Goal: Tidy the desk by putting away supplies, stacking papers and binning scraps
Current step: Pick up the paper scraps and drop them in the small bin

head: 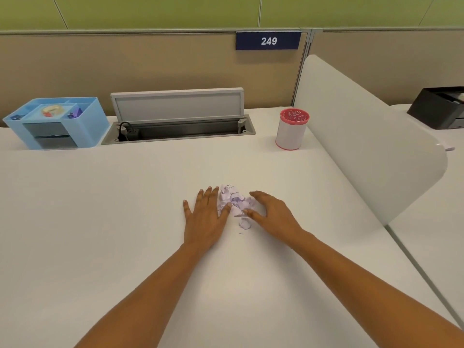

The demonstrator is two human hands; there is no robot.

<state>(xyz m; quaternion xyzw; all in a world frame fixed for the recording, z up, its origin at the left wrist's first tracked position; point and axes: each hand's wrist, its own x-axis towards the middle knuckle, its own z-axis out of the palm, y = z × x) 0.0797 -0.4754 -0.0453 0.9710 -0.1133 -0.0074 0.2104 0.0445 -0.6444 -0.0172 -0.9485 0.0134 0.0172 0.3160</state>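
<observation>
Herding paper scraps (pixel 236 204) between flat left grip (pixel 204 217) and cupped right grip (pixel 273 214), both unclenched, holding nothing, needing palms low on counter (pixel 100 197) to catch strays.

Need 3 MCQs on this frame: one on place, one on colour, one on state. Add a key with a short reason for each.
1. Where do the paper scraps lie?
A. in a drawer
B. on the desk, between the left hand and the right hand
C. on a chair

2. What colour is the organiser at back left?
A. black
B. light blue
C. orange

3. How does the cable tray lid stand?
A. raised open
B. shut flat
C. taken off

Key:
1 B: the scraps sit on the white top with a hand at each side.
2 B: its walls are pale blue.
3 A: the lid stands upright behind the open trough.
</observation>
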